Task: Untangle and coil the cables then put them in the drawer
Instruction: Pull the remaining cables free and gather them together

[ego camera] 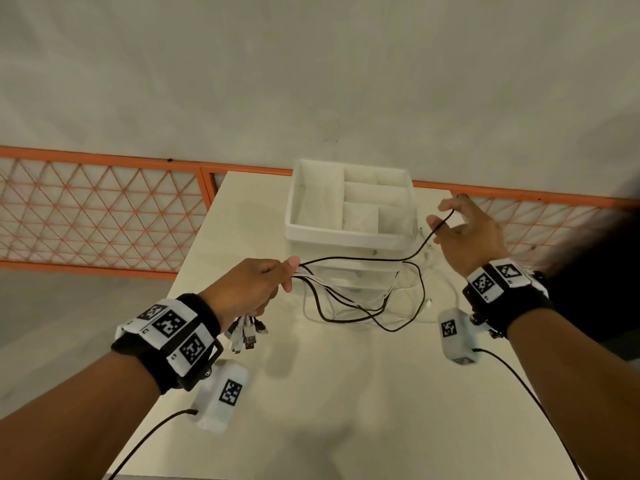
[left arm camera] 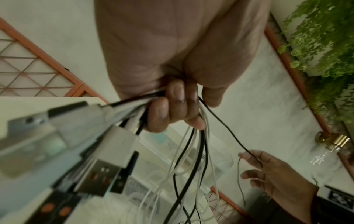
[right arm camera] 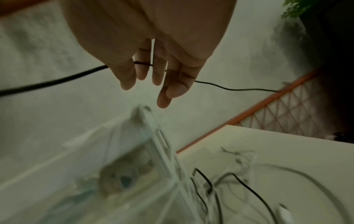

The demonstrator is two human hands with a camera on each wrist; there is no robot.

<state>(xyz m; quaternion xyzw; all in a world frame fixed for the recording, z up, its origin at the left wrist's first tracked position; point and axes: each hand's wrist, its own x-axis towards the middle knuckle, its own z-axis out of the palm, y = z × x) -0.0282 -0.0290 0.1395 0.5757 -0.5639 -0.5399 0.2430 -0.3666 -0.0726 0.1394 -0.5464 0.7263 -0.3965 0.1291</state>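
Orange lattice railing (ego camera: 104, 209) — green plant (left arm camera: 323, 37) — white table (ego camera: 346, 393).

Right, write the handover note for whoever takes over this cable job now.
Left hand: grips the bundle of black and white cables near their USB plugs, which hang below the fist.
Right hand: fingers fairly straight, one thin black cable running across them, drawn out from the bundle.
The loose ends lie tangled on the table in front of the white drawer unit; its top tray holds no cables.
Done: plug ends gathered, one cable being separated.
Left: finish untangling, coil each cable, put all in a drawer.
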